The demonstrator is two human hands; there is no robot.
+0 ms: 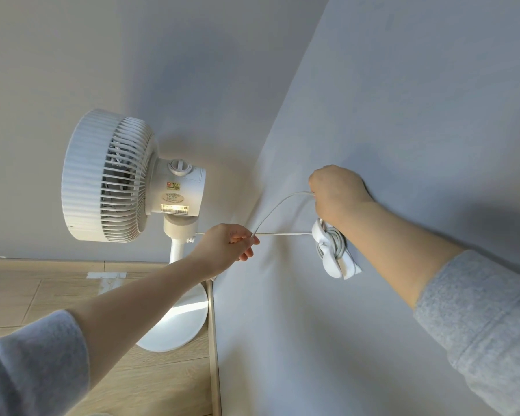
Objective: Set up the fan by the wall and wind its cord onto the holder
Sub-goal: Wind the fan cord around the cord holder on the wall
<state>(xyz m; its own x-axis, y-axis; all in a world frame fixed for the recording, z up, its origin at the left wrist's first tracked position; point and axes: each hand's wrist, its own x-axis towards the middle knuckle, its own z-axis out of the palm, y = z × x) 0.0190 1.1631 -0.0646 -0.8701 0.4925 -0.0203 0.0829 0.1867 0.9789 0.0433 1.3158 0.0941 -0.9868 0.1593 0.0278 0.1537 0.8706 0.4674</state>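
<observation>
Wall (403, 85) filled the frame from 12 to 4 o'clock; wood floor (27, 289) at 8. Fan (126, 178) stood upright at 9 o'clock on its round base, in the corner, head facing left. Holder (332, 250) was fixed to the wall just right of centre, several turns of cord (282, 234) already on it. A taut run of cord lay near-horizontal from the fan's neck to the holder; a slack loop arched above it. Left hand (225, 244) pinched the cord at the loop's low end, fingers curled tight. Right hand (336, 193) was closed on the loop's top, directly above the holder and far nearer it. Holder lay at 6 o'clock from right fingers; likely that hand lays the next turn.
</observation>
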